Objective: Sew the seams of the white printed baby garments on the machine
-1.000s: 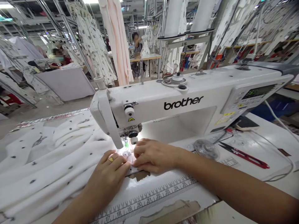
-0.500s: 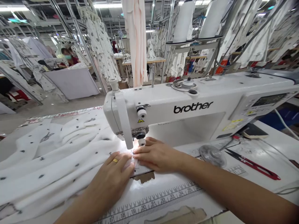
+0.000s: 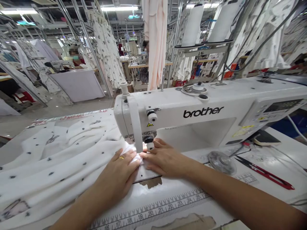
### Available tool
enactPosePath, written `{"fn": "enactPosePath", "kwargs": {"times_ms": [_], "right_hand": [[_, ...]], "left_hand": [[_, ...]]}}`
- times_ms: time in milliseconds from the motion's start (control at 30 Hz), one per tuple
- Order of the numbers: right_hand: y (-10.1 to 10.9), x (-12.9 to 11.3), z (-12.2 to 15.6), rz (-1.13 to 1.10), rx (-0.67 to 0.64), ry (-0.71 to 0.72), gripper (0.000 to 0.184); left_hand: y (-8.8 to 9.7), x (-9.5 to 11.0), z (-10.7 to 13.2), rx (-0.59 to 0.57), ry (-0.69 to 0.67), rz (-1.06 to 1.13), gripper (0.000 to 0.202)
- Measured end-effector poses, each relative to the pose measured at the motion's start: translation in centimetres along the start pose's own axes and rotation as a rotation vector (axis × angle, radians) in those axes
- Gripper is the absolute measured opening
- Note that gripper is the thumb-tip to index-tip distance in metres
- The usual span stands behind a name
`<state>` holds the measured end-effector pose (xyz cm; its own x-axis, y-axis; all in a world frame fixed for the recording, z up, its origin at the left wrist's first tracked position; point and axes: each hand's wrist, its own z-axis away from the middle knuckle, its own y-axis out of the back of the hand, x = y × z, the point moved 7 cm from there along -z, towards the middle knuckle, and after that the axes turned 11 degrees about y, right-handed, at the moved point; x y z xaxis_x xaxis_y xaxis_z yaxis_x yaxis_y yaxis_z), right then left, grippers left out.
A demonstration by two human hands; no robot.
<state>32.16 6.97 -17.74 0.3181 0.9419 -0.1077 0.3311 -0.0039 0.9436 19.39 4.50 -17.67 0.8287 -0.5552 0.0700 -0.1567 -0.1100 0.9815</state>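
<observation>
Left hand: [image 3: 118, 171] lies flat on the cloth just left of the needle, fingers lightly spread and pressing down, not closed in a grip. A gold ring [image 3: 121, 157] sits on one finger.

Right hand: [image 3: 164, 159] lies flat just right of the needle, fingers together and pointing toward the left hand. The fingertips rest on the raised fold between the hands.

Cloth: a white dotted cloth [image 3: 57, 159] runs from under both hands across the left of the tabletop, in long loose folds. A small bunched part sits under the needle area [image 3: 147, 143].

Handling: the cloth looks soft, light and prone to shifting and creasing. The best hold appears to be flat palm and finger pressure on both sides of the needle, keeping the fingertips clear of it.

Machine: a white sewing machine [image 3: 182, 110] stands over the bunched cloth, its head on the left and its control panel [image 3: 283, 108] on the right.

Tabletop: a white tabletop [image 3: 172, 191] carries a printed ruler [image 3: 153, 209] along its front edge.

Nearby tools: red-handled thread snips [image 3: 265, 174] lie to the right, beside a clear round disc [image 3: 222, 163].

Surroundings: hanging garments [image 3: 105, 48] fill the background, and a seated person [image 3: 75, 57] works at a distant table.
</observation>
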Motion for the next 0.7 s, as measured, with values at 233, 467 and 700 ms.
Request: {"fn": "enactPosePath", "kwargs": {"times_ms": [233, 467, 700], "right_hand": [[0.2, -1.0, -0.2, -0.026, 0.034, 0.109, 0.027], [0.0, -0.7, -0.4, -0.003, 0.007, 0.038, 0.025], [-0.2, -0.9, -0.4, 0.067, 0.032, 0.061, 0.031]], "left_hand": [[0.1, 0.2, 0.5, 0.023, -0.009, 0.009, 0.028], [0.0, 0.1, -0.1, 0.05, 0.0, 0.014, 0.032], [-0.4, -0.6, -0.8, 0.013, 0.018, -0.011, 0.034]]}}
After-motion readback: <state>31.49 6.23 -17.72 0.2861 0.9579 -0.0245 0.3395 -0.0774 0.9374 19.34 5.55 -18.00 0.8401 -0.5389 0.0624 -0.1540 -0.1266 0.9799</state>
